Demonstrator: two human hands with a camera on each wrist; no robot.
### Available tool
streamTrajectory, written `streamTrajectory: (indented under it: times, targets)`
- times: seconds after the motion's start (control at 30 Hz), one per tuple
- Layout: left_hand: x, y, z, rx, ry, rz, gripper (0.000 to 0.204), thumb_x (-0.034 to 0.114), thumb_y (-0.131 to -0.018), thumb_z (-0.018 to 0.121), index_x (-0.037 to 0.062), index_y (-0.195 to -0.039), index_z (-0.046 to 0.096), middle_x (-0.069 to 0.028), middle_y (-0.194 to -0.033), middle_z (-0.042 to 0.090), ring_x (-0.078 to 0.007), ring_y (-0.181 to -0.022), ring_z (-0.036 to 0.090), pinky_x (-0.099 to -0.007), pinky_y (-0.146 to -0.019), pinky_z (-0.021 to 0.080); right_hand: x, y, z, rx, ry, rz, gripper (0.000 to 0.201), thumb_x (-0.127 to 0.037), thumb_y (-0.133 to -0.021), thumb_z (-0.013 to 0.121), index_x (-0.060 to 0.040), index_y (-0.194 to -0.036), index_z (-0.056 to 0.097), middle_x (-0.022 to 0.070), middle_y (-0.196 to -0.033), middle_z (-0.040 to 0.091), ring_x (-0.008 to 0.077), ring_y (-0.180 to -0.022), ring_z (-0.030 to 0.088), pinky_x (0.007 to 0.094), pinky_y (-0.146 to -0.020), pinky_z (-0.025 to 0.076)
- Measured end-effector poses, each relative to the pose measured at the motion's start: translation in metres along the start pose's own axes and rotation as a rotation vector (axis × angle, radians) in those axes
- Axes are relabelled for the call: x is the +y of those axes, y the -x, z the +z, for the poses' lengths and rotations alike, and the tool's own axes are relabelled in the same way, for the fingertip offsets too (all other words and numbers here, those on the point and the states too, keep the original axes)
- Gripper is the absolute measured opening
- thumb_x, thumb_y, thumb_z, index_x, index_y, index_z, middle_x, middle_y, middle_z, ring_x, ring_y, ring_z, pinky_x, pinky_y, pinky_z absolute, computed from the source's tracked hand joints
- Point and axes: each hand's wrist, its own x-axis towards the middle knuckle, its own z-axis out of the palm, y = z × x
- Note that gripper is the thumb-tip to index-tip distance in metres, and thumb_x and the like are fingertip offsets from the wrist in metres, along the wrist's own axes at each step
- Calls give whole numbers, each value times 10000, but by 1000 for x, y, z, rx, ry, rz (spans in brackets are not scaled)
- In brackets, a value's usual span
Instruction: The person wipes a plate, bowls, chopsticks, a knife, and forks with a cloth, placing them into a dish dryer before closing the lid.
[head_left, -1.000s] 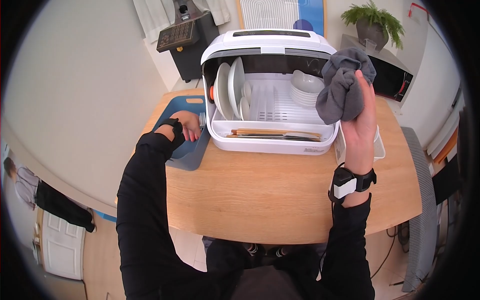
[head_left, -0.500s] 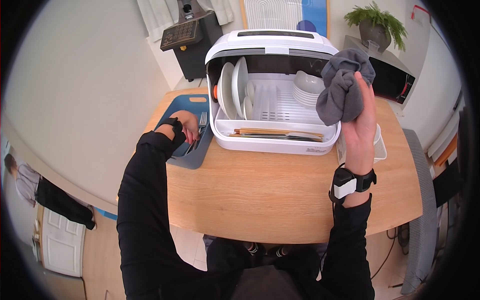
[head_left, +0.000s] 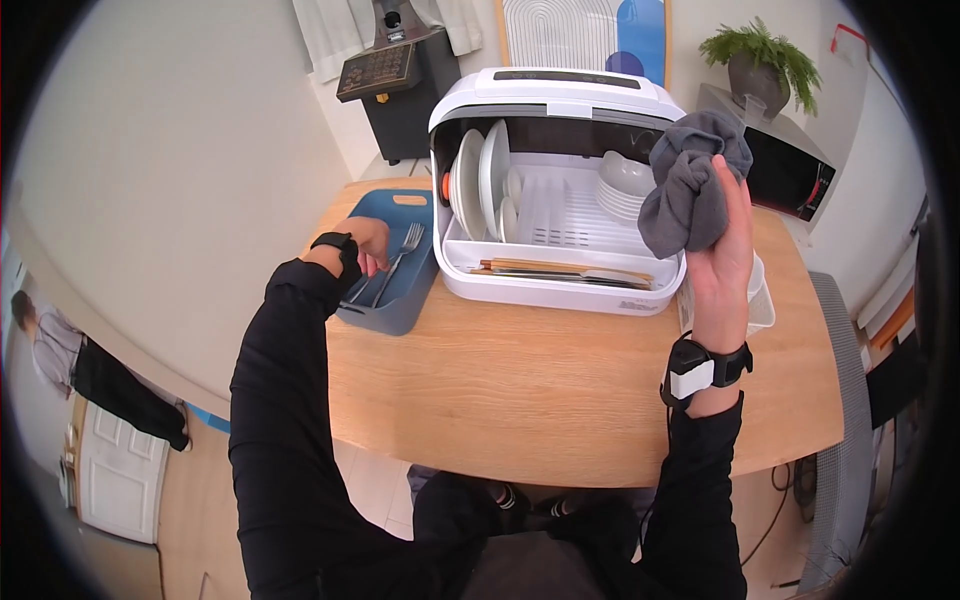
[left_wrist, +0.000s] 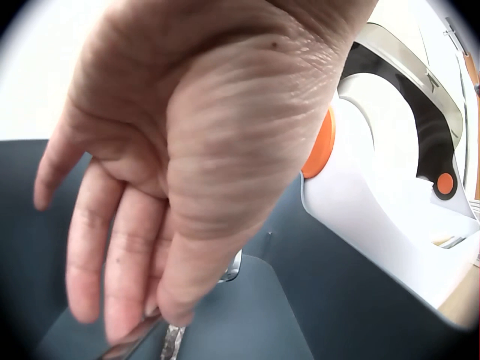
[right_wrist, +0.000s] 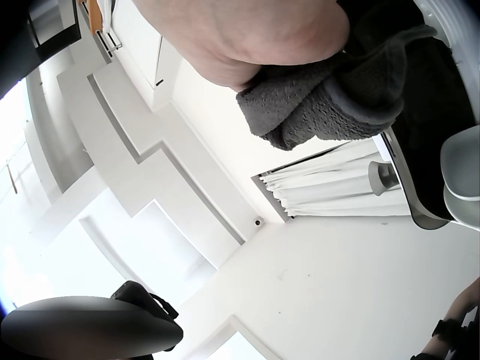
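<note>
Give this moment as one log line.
left hand: in blue bin, at cutlery, grip unclear | right hand: holds gray cloth | dish cabinet: open

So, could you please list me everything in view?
Table: one, wooden, centre
Dish cabinet: one, white, on table
Plates: several, white, cabinet's left
Bowls: one stack, white, cabinet's right
Chopsticks: several, brown, cabinet's front tray
Blue basket: one, beside cabinet
Cutlery: several, silver, inside blue basket
Cloth: one, grey, right hand
White basket: one, table's right
Machine: one, black, back left
Picture: one, white-blue, back wall
Curtain: white, back left, count unclear
Microwave: one, black-fronted, back right
Plant: one, green, back right
Bystander: one, far left
Left hand: one, bare, over cutlery
Right hand: one, bare, gripping cloth
</note>
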Motion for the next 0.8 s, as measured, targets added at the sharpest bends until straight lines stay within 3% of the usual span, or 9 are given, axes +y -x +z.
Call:
streamTrajectory:
  times: [0.2, 0.23, 0.33, 0.37, 0.47, 0.57, 0.67, 0.77, 0.8]
  targets:
    - [-15, 38, -4, 323, 207, 162, 207, 167, -880, 676, -30, -819, 671, -103, -824, 734, -200, -712, 718, -304, -667, 564, 0, 2, 2, -16, 13, 1, 346, -149, -930, 665, -46, -1240, 552, 56, -1074, 649, 134, -960, 637, 284, -841, 515]
    - [-21, 38, -5, 379, 227, 183, 158, 146, -877, 666, -8, -841, 662, -99, -788, 724, -209, -700, 712, -345, -705, 550, 1, 2, 3, -12, 15, 4, 345, -149, -930, 665, -46, -1240, 552, 57, -1075, 649, 135, -961, 637, 285, -842, 515]
    - [-35, 42, 1, 683, 278, 250, 157, 177, -888, 669, 22, -870, 652, -88, -724, 701, -214, -690, 702, -362, -658, 523, 2, 3, 5, 1, 20, 15, 341, -149, -932, 663, -47, -1238, 554, 58, -1079, 648, 136, -964, 636, 288, -847, 513]
    - [-39, 43, 4, 794, 257, 224, 153, 207, -911, 658, 54, -920, 657, -86, -770, 696, -222, -704, 682, -375, -611, 494, 2, 4, 5, 4, 22, 18, 338, -148, -932, 662, -48, -1236, 556, 58, -1079, 647, 136, -966, 636, 290, -849, 512]
    - [-40, 49, 22, 1365, 29, 200, 155, 219, -936, 632, 67, -954, 660, -76, -856, 695, -226, -758, 661, -355, -681, 489, 1, 5, 7, -10, 11, 15, 323, -143, -934, 659, -50, -1227, 560, 55, -1078, 647, 137, -969, 636, 290, -852, 509]
    - [-29, 68, 29, 1624, 317, 316, 120, 186, -938, 630, 79, -978, 667, -69, -890, 675, -236, -785, 639, -358, -791, 463, 1, 4, 5, -26, -1, 19, 311, -139, -936, 656, -51, -1219, 562, 51, -1075, 648, 135, -969, 635, 288, -851, 506]
    - [-7, 88, 38, 1811, 620, 555, 82, 156, -928, 640, 101, -978, 673, -45, -839, 658, -220, -770, 626, -377, -876, 428, 0, 6, 7, -18, -4, 18, 312, -142, -934, 659, -51, -1216, 562, 48, -1069, 650, 132, -967, 634, 286, -849, 504]
    - [20, 116, 40, 1980, 103, 660, 80, 111, -876, 671, 124, -955, 674, -22, -832, 637, -195, -756, 614, -404, -901, 430, 1, 8, 12, 6, 13, 6, 315, -153, -933, 663, -51, -1213, 562, 45, -1066, 649, 134, -963, 635, 284, -841, 503]
    - [31, 125, 40, 1951, -28, 660, 96, 104, -855, 671, 131, -948, 676, -18, -835, 631, -189, -766, 617, -412, -917, 429, 1, 9, 13, 12, 23, 2, 316, -158, -932, 664, -51, -1211, 562, 44, -1065, 649, 135, -960, 635, 283, -838, 503]
